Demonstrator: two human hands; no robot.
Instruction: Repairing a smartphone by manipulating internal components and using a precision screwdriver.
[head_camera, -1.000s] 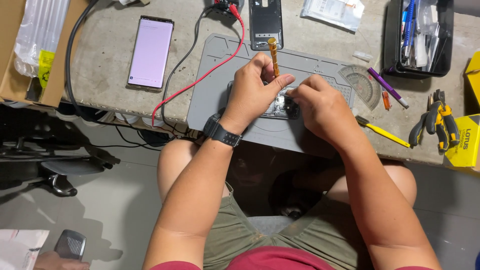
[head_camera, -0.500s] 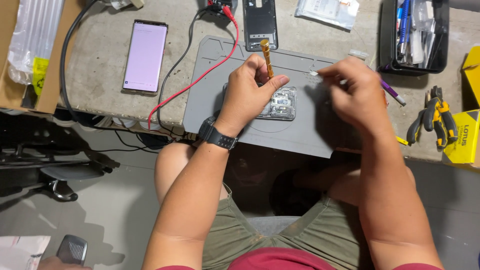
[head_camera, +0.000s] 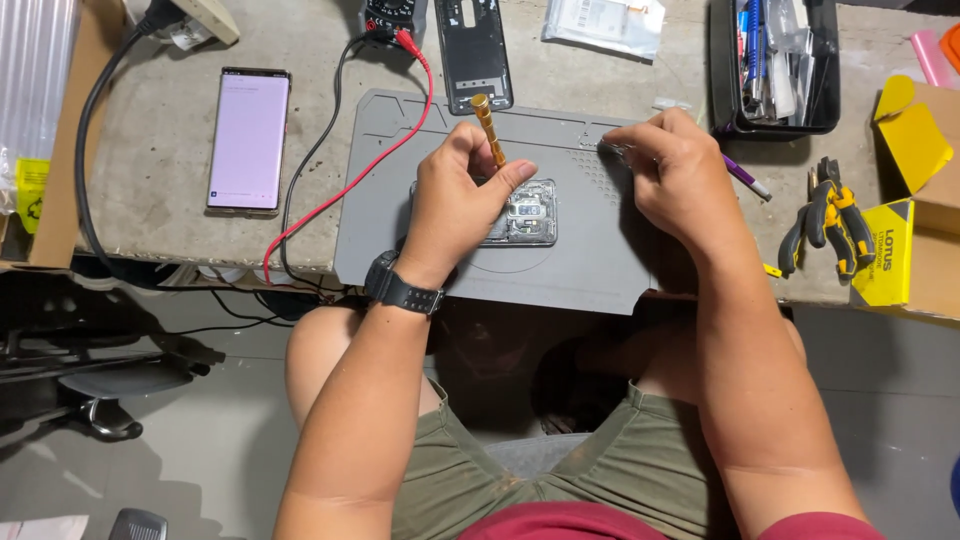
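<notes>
My left hand (head_camera: 462, 196) grips a gold screwdriver (head_camera: 489, 128) that stands nearly upright over an opened phone (head_camera: 528, 214) lying on a grey work mat (head_camera: 590, 250). That hand also rests on the phone's left part and hides it. My right hand (head_camera: 680, 170) is over the mat's upper right corner, fingers pinched on something small and pale at the mat (head_camera: 612, 148); I cannot tell what it is. A black watch (head_camera: 402, 290) is on my left wrist.
A lit phone (head_camera: 248, 138) lies at the left of the concrete bench. A red lead (head_camera: 350, 180) runs from a multimeter (head_camera: 392, 16). A black phone frame (head_camera: 475, 52) lies behind the mat. A black tool tray (head_camera: 775, 62), pliers (head_camera: 828, 218) and yellow boxes (head_camera: 915, 200) stand right.
My right hand has left the opened phone and moved up and to the right, to the mat's far right corner. My left hand keeps the screwdriver over the phone.
</notes>
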